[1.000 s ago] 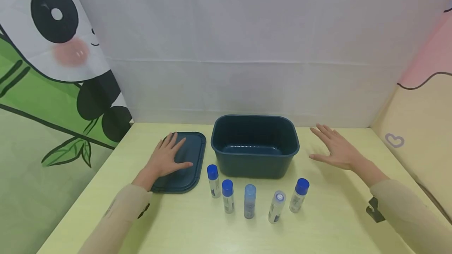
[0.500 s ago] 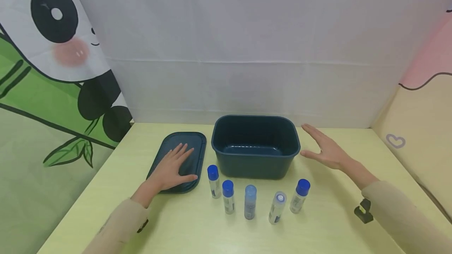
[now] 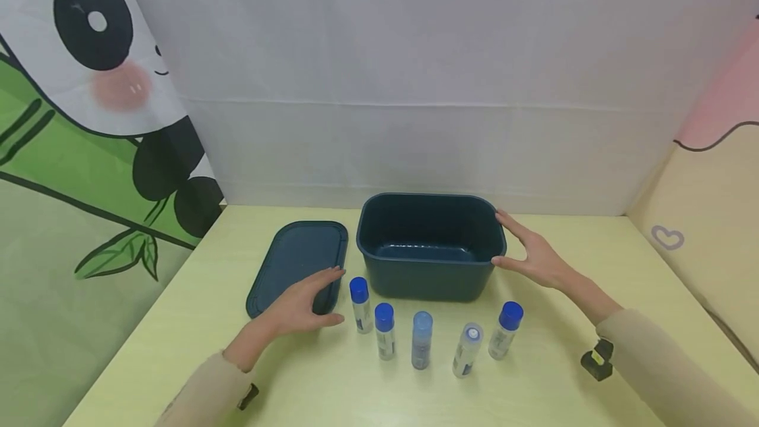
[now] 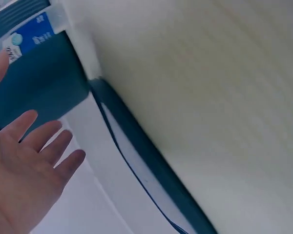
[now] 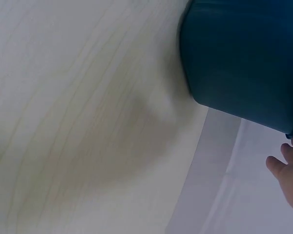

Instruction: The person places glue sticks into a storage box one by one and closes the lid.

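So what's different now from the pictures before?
The left hand slid right and toward the person, away from the middle of the lid, and is now near the leftmost bottle. The right hand moved left to the box; its fingertips now seem to touch the rim. The box, the lid and all five bottles stayed in place.

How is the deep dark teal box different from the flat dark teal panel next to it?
The deep dark teal plastic-looking box has tall walls, while the flat dark teal plastic-looking panel is low and thin. The box is hollow with an open top; the panel has no deep space inside. The box's long sides run left to right, but the panel's run front to back. Both share a dark teal colour and rounded corners.
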`<move>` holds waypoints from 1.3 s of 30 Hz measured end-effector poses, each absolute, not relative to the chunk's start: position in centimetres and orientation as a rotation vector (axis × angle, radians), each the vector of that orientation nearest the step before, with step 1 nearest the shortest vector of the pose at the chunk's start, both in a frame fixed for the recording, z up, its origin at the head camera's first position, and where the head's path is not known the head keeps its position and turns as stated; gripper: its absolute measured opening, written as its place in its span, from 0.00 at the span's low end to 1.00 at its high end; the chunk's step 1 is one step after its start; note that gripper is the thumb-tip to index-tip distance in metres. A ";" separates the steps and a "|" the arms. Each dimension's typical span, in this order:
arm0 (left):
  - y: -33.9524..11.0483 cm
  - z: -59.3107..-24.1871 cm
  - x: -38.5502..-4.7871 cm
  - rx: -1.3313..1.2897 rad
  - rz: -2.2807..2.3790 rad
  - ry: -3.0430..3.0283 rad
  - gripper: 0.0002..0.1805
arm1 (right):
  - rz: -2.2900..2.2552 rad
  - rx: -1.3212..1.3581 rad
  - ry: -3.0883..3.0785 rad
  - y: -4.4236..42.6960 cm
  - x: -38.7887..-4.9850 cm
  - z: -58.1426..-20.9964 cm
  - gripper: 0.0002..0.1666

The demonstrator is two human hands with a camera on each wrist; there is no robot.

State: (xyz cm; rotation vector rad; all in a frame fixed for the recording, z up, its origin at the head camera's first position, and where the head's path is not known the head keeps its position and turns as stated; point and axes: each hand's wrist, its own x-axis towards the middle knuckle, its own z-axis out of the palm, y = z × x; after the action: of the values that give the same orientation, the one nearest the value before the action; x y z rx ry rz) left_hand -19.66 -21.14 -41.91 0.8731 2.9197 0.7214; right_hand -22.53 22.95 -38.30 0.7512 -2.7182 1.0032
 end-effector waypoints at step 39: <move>-17.0 -38.5 -19.4 0.947 1.316 2.629 0.19 | 1.170 0.816 -2.612 23.5 -23.8 -39.5 0.48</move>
State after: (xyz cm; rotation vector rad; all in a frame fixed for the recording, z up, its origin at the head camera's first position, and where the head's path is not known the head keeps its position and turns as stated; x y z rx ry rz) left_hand -19.43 -17.03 -38.55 0.9470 2.6288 1.3160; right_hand -23.79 23.48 -39.47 0.8164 -2.6124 1.1698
